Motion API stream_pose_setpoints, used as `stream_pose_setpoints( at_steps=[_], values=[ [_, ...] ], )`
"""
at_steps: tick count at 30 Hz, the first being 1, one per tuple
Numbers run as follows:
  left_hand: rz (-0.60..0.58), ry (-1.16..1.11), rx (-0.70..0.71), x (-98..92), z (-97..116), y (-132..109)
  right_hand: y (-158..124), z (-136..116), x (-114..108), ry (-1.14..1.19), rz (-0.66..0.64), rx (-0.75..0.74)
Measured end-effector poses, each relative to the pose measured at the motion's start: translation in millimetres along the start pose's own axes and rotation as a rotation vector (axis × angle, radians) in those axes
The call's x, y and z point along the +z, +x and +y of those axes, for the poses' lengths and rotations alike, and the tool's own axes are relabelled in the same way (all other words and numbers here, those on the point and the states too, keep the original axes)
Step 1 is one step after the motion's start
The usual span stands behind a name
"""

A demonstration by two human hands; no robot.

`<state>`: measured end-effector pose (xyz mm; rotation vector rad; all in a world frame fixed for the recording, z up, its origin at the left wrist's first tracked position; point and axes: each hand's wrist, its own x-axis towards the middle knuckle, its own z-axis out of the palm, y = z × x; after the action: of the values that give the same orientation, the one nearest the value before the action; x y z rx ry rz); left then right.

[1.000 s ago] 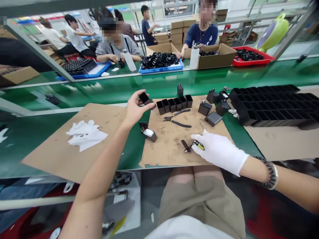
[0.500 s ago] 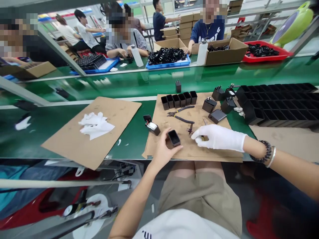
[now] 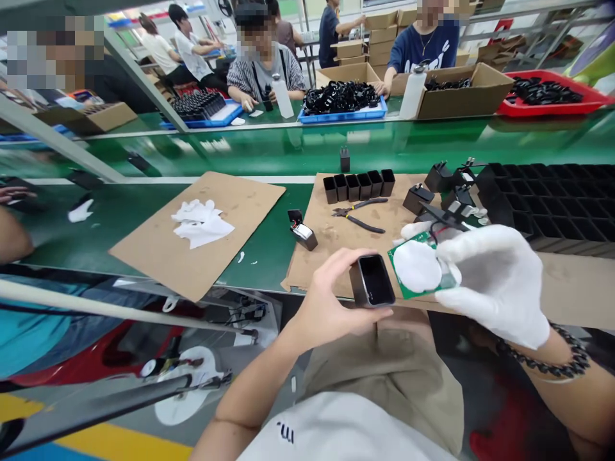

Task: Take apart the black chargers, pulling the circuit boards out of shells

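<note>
Circuit board [image 3: 417, 267] now raised, green, white-patched

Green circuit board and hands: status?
Left hand grips open-topped black case. Gloved right hand holds green circuit board beside it. Pliers lie beyond, on cardboard.

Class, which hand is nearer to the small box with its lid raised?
Left: the left hand is in front and slightly right of the box; the right hand is much farther right.

Green circuit board [image 3: 410, 293], black case [image 3: 358, 284]
</note>
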<state>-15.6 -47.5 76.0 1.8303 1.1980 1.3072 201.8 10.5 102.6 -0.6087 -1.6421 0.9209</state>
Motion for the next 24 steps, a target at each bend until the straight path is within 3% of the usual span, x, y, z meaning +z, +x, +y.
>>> stream_pose_setpoints(
  at_steps=[4,8,11,15,20,24],
  values=[
    [0.052,0.029,0.059,5.8,8,1,-7,-11,9,-0.028,-0.004,-0.107],
    [0.110,-0.003,-0.082,16.1,-5,5,-9,-8,17,0.094,0.261,0.079],
    [-0.036,-0.173,-0.166,25.5,-20,9,-15,1,23,0.248,0.400,0.243],
    [-0.181,-0.372,-0.255,35.0,-29,9,-26,23,26,0.455,0.410,0.450],
    [0.036,-0.018,-0.033,39.5,-30,6,-33,38,24,0.450,0.428,0.532],
    [0.230,0.179,0.142,43.3,-32,8,-38,28,31,0.247,0.582,0.355]
  ],
)
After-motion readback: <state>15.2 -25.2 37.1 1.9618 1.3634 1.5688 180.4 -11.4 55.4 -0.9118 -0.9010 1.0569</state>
